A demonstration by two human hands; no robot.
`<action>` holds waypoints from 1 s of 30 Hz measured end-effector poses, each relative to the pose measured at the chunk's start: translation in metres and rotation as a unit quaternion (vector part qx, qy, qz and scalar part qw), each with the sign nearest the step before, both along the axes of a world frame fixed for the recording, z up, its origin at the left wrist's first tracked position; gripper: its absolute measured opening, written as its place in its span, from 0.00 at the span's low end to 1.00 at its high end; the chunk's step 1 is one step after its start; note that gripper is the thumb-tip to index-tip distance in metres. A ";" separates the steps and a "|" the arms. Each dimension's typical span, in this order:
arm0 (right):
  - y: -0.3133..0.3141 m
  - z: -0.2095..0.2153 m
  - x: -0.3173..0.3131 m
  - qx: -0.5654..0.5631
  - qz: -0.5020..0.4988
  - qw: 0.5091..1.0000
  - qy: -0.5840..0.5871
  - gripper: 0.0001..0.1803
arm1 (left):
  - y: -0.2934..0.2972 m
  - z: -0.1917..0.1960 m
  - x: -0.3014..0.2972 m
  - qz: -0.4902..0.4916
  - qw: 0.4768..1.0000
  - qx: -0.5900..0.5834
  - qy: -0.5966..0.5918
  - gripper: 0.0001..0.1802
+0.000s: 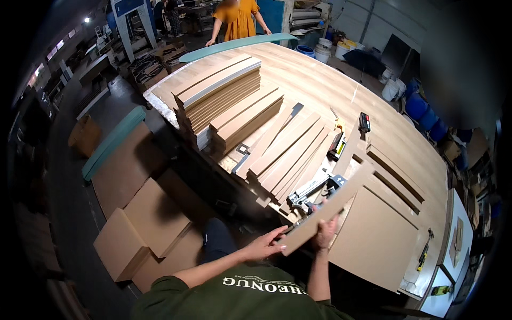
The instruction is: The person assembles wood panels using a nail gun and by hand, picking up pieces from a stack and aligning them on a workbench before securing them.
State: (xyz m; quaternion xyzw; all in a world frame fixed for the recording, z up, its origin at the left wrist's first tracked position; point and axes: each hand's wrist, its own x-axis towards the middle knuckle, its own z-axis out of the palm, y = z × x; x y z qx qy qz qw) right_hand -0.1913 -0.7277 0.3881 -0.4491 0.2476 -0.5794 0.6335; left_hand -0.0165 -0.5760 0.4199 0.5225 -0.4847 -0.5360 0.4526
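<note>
A long, flat brown board strip [325, 209] slants over the near edge of the table. My right hand [324, 233] is closed round its side edge. My left hand [266, 244] has its fingers and thumb at the strip's lower end, gripping the corner. Partly behind the strip lies a silver and black tool that looks like a nail gun [309, 192]. A large brown panel [376, 232] lies flat to the right of my right hand. Several loose brown strips [290, 152] are spread beyond the nail gun.
Stacked strips [221, 93] stand at the table's far left. A yellow-black tool [337, 141], a black-red device [364, 122] and a yellow-handled tool [425, 250] lie on the wooden tabletop [320, 74]. Brown boxes [122, 245] sit at lower left. Another person [242, 21] holds a green strip [234, 48].
</note>
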 end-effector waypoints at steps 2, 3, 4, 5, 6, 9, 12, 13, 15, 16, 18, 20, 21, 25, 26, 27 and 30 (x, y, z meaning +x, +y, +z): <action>-0.001 0.012 0.049 0.000 0.013 0.999 -0.050 0.36 | -0.006 0.016 0.006 0.032 0.999 0.030 -0.027 0.33; -0.002 0.019 0.071 0.030 0.017 0.998 -0.054 0.35 | -0.011 0.017 0.012 0.047 0.997 0.046 -0.040 0.32; -0.004 0.026 0.090 0.061 0.021 0.996 -0.059 0.34 | -0.012 0.005 0.019 0.066 0.996 0.059 0.018 0.30; -0.012 0.026 0.108 0.038 0.044 0.997 -0.045 0.32 | -0.009 -0.015 0.030 0.083 0.991 0.067 0.075 0.27; -0.015 0.034 0.132 0.060 0.040 0.997 -0.037 0.30 | -0.008 -0.022 0.044 0.100 0.983 0.080 0.131 0.25; -0.051 0.015 0.200 0.045 0.031 0.995 0.086 0.30 | -0.025 -0.024 0.104 0.168 0.975 0.030 0.143 0.22; -0.108 0.000 0.285 0.042 0.003 0.998 0.053 0.31 | -0.073 -0.018 0.168 0.229 0.964 -0.058 0.122 0.26; -0.135 -0.012 0.313 0.023 -0.020 0.994 0.101 0.31 | -0.092 -0.024 0.188 0.262 0.955 -0.090 0.101 0.26; -0.158 0.002 0.371 0.031 -0.016 0.993 0.117 0.32 | -0.127 -0.044 0.240 0.318 0.934 -0.154 0.049 0.28; -0.160 0.018 0.395 0.058 0.007 0.994 0.091 0.33 | -0.140 -0.052 0.263 0.336 0.924 -0.183 0.023 0.29; -0.220 -0.019 0.411 0.124 -0.044 0.976 0.174 0.36 | -0.163 -0.023 0.277 0.334 0.934 -0.111 0.059 0.30; -0.214 -0.024 0.445 0.152 -0.031 0.968 0.199 0.43 | -0.159 -0.026 0.302 0.394 0.907 -0.148 0.036 0.29; -0.223 -0.041 0.448 0.126 -0.053 0.967 0.216 0.44 | -0.156 -0.030 0.308 0.403 0.904 -0.128 0.065 0.29; -0.255 -0.097 0.438 0.056 -0.092 0.961 0.255 0.49 | -0.134 -0.079 0.323 0.458 0.880 -0.083 0.096 0.20; -0.246 -0.093 0.444 0.063 -0.075 0.966 0.241 0.50 | -0.130 -0.102 0.326 0.473 0.874 -0.074 0.082 0.18; -0.233 -0.083 0.454 0.075 -0.047 0.972 0.217 0.52 | -0.133 -0.129 0.330 0.494 0.863 -0.090 0.055 0.18; -0.183 -0.025 0.469 0.134 -0.012 0.985 0.109 0.55 | -0.144 -0.167 0.333 0.510 0.858 -0.052 0.035 0.25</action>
